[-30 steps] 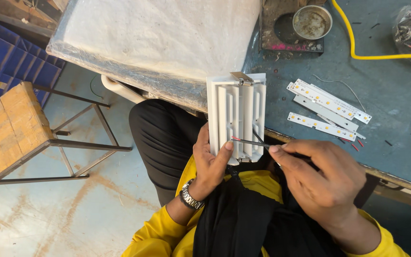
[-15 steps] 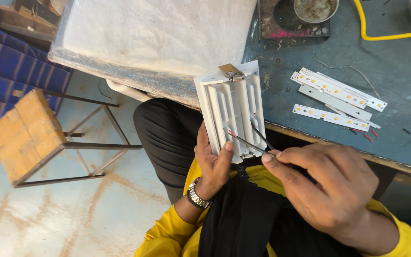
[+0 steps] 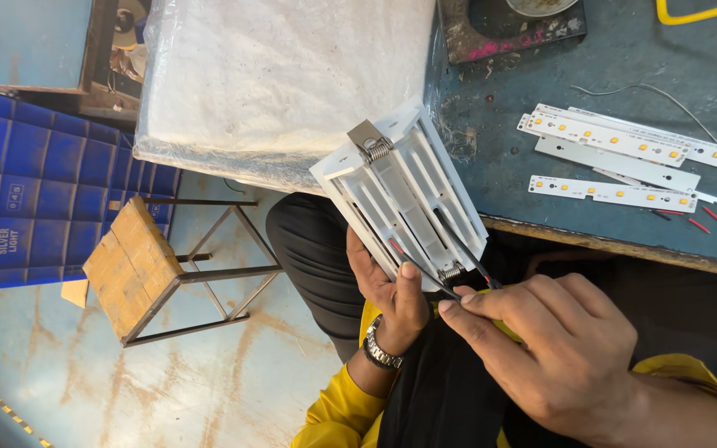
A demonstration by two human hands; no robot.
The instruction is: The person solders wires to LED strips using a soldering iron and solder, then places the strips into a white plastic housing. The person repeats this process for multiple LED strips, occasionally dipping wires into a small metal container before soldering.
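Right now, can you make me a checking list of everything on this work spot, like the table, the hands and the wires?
Surface: blue-grey workbench, scuffed, with a worn front edge.
Job's things: white ribbed housing with metal spring clips, tilted, its top toward the bench.
Clutter: white LED strips lying flat on the bench; dark tray with a round tin at the far edge.
Hands: left hand grips the housing's lower end; right hand pinches thin red and black wires.
Cables: yellow cable at top right; one loose grey wire near the strips.
Surroundings: plastic-wrapped white slab, wooden stool, blue crates, stained floor.
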